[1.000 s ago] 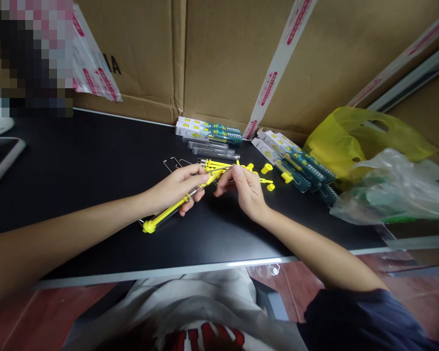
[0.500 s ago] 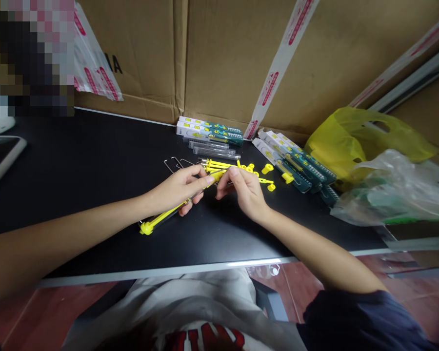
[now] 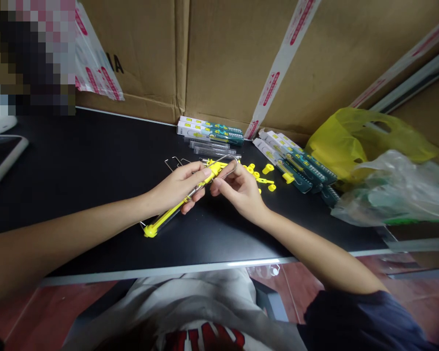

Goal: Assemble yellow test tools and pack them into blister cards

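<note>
My left hand is closed round a long yellow plastic tool with a clear tube, which slants down to the left over the black table. My right hand pinches a thin metal wire hook at the tool's upper end, fingers touching the left hand's fingertips. Just behind the hands lie several loose yellow plastic pieces, more yellow tools and bent wire hooks.
Green and white packaged boxes lie at the back, more of them to the right. A yellow plastic bag and a clear bag sit at far right. Cardboard boxes wall the back. A tablet lies at left.
My right hand has turned and lifted a wire hook at the tool's tip; my left hand has shifted the tool slightly, its lower end staying near the table.
</note>
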